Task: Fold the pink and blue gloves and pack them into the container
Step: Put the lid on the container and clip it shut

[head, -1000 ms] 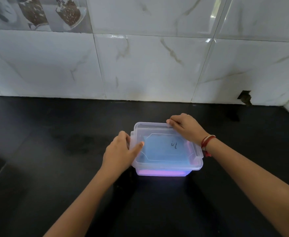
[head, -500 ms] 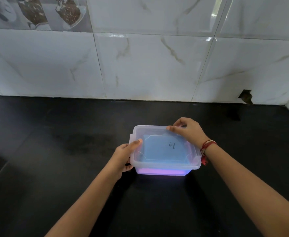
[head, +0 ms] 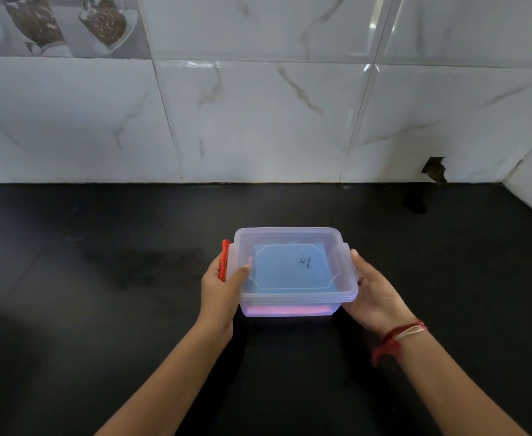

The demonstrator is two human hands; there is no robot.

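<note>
A clear plastic container (head: 346, 295) with its lid on stands on the black counter. Through the lid I see the folded blue glove (head: 285, 270); a strip of the pink glove (head: 286, 309) shows through the front wall beneath it. My left hand (head: 222, 292) grips the container's left end, thumb on the lid, by a raised red clip (head: 224, 259). My right hand (head: 376, 294) cups the right end, fingers under the rim beside the clear right latch. A red thread band circles my right wrist.
The black counter (head: 101, 309) runs back to a white marble-tiled wall (head: 258, 121). A side wall closes the right corner, and a small dark hole (head: 434, 169) sits low in the tiles there.
Both hands have come off the lid's top and moved to the container's two ends. The red clip at the left end now stands in view. The container sits slightly nearer to me.
</note>
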